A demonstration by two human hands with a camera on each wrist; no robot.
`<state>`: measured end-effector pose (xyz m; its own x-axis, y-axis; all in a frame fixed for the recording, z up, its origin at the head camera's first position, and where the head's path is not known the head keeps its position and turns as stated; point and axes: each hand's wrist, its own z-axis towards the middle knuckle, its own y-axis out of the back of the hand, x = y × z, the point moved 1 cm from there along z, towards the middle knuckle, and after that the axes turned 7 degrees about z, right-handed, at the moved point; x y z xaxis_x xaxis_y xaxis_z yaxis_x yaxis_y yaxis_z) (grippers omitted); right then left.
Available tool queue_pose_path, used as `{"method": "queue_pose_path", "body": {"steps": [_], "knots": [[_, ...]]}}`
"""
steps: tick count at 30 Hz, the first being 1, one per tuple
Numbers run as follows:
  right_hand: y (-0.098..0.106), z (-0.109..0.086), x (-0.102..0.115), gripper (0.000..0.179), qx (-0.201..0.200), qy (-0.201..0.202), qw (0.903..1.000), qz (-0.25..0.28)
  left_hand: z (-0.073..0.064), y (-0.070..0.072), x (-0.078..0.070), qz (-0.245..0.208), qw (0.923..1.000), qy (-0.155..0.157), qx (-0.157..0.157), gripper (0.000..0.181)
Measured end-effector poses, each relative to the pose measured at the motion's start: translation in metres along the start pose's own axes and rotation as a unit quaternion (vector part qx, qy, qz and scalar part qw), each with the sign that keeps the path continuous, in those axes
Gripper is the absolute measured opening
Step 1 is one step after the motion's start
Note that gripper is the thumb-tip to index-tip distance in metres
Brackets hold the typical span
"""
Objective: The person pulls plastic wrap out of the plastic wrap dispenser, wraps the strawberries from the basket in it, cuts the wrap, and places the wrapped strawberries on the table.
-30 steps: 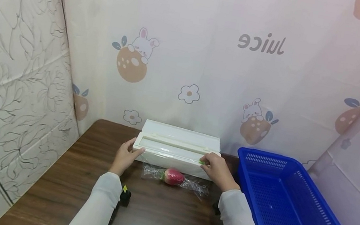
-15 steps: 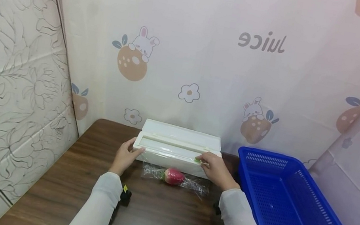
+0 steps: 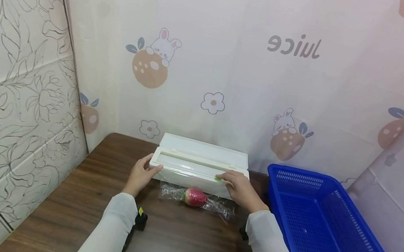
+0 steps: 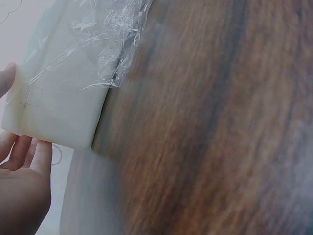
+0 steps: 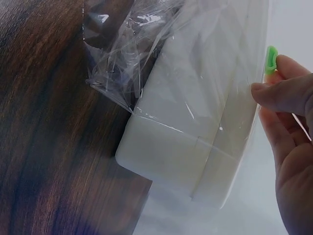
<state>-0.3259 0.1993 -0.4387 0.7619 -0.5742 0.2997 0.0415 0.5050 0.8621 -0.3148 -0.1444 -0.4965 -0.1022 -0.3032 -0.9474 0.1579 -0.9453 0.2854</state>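
A long white cling film dispenser (image 3: 192, 181) with its lid (image 3: 203, 149) raised stands near the back of the table. My left hand (image 3: 141, 175) grips its left end, thumb at the front edge and fingers at the end face. Between thumb and fingers my right hand (image 3: 242, 191) pinches a small green slide cutter (image 5: 271, 59) on the dispenser's front top edge, right of the middle. Clear cling film (image 5: 146, 29) drapes down the front onto the table. A pinkish-red fruit (image 3: 195, 198) with a green end lies in front of the dispenser, among the film.
A blue perforated basket (image 3: 328, 238) stands at the right of the brown wooden table (image 3: 182, 239), beside my right forearm. A patterned curtain (image 3: 218, 57) hangs directly behind the dispenser. Black wrist gear (image 3: 141, 220) shows beside the left cuff.
My right hand has slid left along the dispenser's front edge with the green slide cutter. The left hand stays at the left end, and the fruit has not moved.
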Motion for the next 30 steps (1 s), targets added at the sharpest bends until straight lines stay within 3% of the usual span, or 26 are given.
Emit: {"method": "queue_pose_path", "body": {"steps": [5, 13, 18, 30], "knots": [[-0.001, 0.002, 0.001, 0.039, 0.002, 0.02, 0.9997, -0.011, -0.001, 0.0, -0.001, 0.008, 1.0, 0.005, -0.002, 0.077], [-0.005, 0.008, 0.006, 0.021, -0.03, -0.039, 0.9983, 0.032, -0.001, -0.002, -0.002, 0.012, 0.9999, 0.006, -0.002, 0.076], [-0.009, 0.013, 0.012, 0.021, -0.043, -0.078, 0.9958, 0.019, -0.001, -0.005, -0.001, 0.008, 1.0, 0.005, -0.001, 0.074], [-0.014, 0.017, 0.012, 0.017, -0.054, -0.105, 0.993, -0.003, 0.0, -0.007, 0.0, 0.018, 0.9994, 0.028, -0.006, 0.077]]}}
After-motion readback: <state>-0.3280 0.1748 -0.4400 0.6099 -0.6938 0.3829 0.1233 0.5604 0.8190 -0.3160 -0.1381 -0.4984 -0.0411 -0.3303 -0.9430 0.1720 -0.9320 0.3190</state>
